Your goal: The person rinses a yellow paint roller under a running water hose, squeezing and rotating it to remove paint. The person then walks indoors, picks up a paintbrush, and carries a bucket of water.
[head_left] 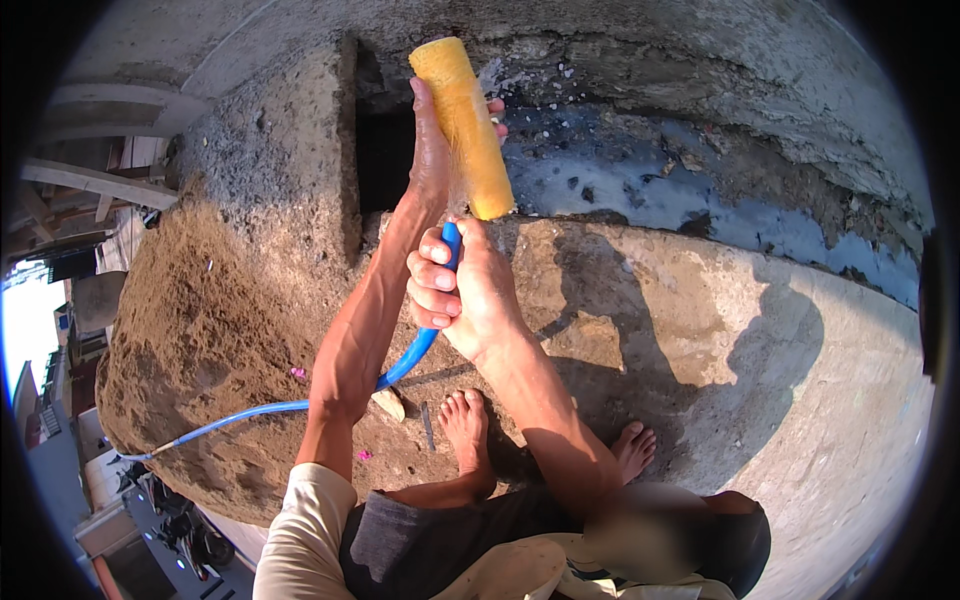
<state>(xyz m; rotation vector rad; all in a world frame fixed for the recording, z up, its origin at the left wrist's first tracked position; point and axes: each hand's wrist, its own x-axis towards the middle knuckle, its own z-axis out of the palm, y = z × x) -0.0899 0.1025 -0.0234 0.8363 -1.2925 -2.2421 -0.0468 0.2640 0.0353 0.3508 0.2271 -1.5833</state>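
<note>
Roller [462, 120]: chunky yellow cylinder, fuzzy and pretty wet looking, tilted so its lower end leans right, held up by the edge of the ditch [700, 75].
Left hand [431, 150]: curled round the back of the roller, thumb up one side, fingertips poking out the other, so yeah, it's got hold of it.
Right hand [475, 290]: proper fist round the blue hose [408, 360], fingers folded right over, hose mouth just below the roller.
Hose run: smooth bendy tube, passes under the left forearm [350, 350] and curves off over a crumbly brown sand heap [190, 350].
Water [458, 185]: thin spray on the roller, droplets flying off the far side.
Ditch: rough, broken-up walls, milky blue-grey liquid [570, 185] inside.
Footing: bare feet [464, 435] on gritty, stained concrete [850, 400].
</note>
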